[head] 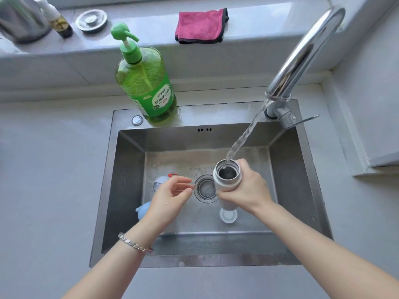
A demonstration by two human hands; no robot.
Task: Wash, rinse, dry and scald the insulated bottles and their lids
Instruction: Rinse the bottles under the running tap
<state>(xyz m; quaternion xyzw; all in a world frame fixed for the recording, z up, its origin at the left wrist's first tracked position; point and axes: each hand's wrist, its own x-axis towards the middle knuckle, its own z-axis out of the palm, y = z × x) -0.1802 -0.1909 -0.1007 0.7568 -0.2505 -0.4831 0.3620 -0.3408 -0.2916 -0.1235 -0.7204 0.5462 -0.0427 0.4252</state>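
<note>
The grey bench surrounds a steel sink, and its near edge is cut off at the bottom of the view. On the right a curved tap pours a stream of water into the open mouth of a white insulated bottle. The bottle is held upright over the basin, just right of the drain. The right hand reaches in from the lower right, its fingers wrapped round the bottle and hiding its lower body. The left hand hovers left of the drain with its fingers loosely spread, holding nothing. It covers most of a pale blue piece and a whitish piece with a red tab; lid or bottle, I cannot tell. A white lid lies on the sink floor below the bottle.
</note>
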